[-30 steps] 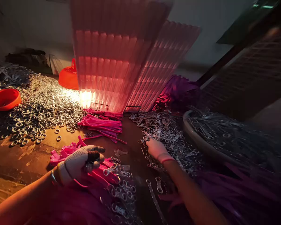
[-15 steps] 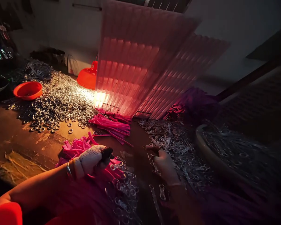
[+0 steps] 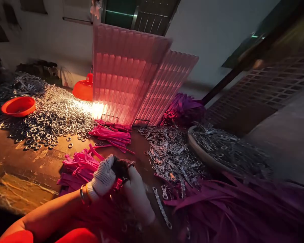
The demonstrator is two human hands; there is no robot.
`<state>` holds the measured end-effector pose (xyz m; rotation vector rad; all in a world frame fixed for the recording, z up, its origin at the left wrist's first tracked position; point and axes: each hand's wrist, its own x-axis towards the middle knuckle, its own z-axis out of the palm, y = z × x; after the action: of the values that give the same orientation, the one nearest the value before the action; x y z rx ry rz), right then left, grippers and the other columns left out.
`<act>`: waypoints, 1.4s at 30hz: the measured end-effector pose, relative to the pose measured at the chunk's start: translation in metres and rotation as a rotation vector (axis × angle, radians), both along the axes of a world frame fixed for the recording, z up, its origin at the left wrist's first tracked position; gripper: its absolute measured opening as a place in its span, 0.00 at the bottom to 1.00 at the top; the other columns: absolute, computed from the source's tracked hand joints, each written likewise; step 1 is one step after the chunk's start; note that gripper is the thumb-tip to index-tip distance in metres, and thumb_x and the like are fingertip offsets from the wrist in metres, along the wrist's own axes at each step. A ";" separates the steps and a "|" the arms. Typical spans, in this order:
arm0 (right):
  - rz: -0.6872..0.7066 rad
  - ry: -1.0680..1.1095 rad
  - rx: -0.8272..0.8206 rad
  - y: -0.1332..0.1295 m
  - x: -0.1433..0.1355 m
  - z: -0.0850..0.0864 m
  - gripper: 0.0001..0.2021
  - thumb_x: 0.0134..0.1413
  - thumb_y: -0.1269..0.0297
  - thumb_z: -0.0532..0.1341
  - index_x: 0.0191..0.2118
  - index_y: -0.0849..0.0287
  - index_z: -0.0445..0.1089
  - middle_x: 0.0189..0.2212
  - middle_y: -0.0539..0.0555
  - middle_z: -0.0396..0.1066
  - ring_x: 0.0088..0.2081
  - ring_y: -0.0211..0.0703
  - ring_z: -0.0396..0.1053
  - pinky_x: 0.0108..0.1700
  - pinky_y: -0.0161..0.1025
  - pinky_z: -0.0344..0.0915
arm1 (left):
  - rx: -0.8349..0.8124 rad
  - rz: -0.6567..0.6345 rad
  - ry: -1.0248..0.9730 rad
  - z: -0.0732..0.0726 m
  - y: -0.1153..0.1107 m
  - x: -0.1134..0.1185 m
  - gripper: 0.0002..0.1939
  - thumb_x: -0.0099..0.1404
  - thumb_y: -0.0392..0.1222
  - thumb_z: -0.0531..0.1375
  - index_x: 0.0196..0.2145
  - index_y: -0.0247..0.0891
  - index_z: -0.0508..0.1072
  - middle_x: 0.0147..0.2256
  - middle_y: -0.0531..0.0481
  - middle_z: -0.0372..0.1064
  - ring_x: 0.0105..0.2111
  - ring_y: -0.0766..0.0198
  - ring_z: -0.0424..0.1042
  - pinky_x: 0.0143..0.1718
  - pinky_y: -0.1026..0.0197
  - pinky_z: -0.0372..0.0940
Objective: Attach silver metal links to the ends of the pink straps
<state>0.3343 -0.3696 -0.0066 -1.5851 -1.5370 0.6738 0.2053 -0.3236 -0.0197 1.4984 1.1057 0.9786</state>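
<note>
My left hand (image 3: 104, 173), in a white dotted glove with dark fingertips, is closed at the near side of the workbench. My right hand (image 3: 136, 189), also gloved, meets it with fingers closed. A short piece of pink strap (image 3: 119, 184) shows just below the joined fingers, with a glint of metal by it. What else the fingers pinch is hidden by the dark fingertips and shadow. Beside and behind my left hand lies a heap of pink straps (image 3: 78, 163). To the right of my right hand, a short metal chain (image 3: 162, 207) lies on the bench.
Metal rings (image 3: 55, 118) are heaped at left around an orange bowl (image 3: 19, 106), under a red lamp (image 3: 83, 88). Pink translucent panels (image 3: 126, 74) stand behind. Chain pieces (image 3: 172, 152) spread at right, near a heaped basin (image 3: 200, 153) and purple straps (image 3: 233, 206).
My right hand has come left from the chain pieces to join my left hand, which stays by the pink straps. The view has swung right.
</note>
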 end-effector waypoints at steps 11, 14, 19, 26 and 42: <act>-0.020 -0.334 0.145 -0.012 0.015 0.006 0.06 0.47 0.73 0.56 0.31 0.58 0.69 0.29 0.53 0.70 0.30 0.43 0.63 0.33 0.36 0.53 | -0.229 -0.268 -0.090 0.020 0.009 -0.004 0.04 0.57 0.38 0.55 0.27 0.38 0.63 0.21 0.55 0.59 0.19 0.70 0.57 0.19 0.68 0.51; -0.131 -0.341 0.067 -0.006 0.021 0.002 0.04 0.49 0.70 0.55 0.28 0.58 0.67 0.27 0.54 0.70 0.29 0.43 0.63 0.31 0.37 0.52 | -0.456 -0.311 -0.222 0.024 0.020 0.013 0.08 0.57 0.44 0.56 0.27 0.38 0.61 0.20 0.59 0.53 0.16 0.73 0.52 0.17 0.70 0.49; -0.161 0.064 -0.126 0.017 0.056 -0.019 0.13 0.56 0.59 0.52 0.34 0.60 0.71 0.27 0.53 0.73 0.29 0.44 0.65 0.30 0.37 0.58 | -0.357 -0.480 0.128 0.016 0.076 0.055 0.10 0.64 0.45 0.54 0.29 0.37 0.66 0.20 0.55 0.58 0.16 0.70 0.56 0.19 0.66 0.55; -0.229 0.213 -0.021 0.035 0.083 -0.054 0.22 0.57 0.50 0.56 0.45 0.64 0.76 0.39 0.60 0.78 0.43 0.53 0.72 0.45 0.44 0.68 | -0.124 -0.392 0.409 -0.014 0.152 0.130 0.07 0.67 0.40 0.63 0.34 0.33 0.71 0.33 0.50 0.68 0.33 0.65 0.69 0.37 0.59 0.68; -0.035 -0.210 0.111 0.027 0.041 -0.018 0.17 0.45 0.79 0.51 0.35 0.59 0.73 0.34 0.55 0.75 0.35 0.44 0.69 0.37 0.37 0.61 | -0.242 -0.307 0.115 0.032 0.066 0.007 0.11 0.66 0.47 0.53 0.34 0.37 0.68 0.15 0.56 0.59 0.13 0.69 0.54 0.14 0.67 0.50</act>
<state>0.3756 -0.3429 -0.0249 -1.6353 -1.6638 0.4053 0.2127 -0.2575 0.0119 1.4834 0.9977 0.5334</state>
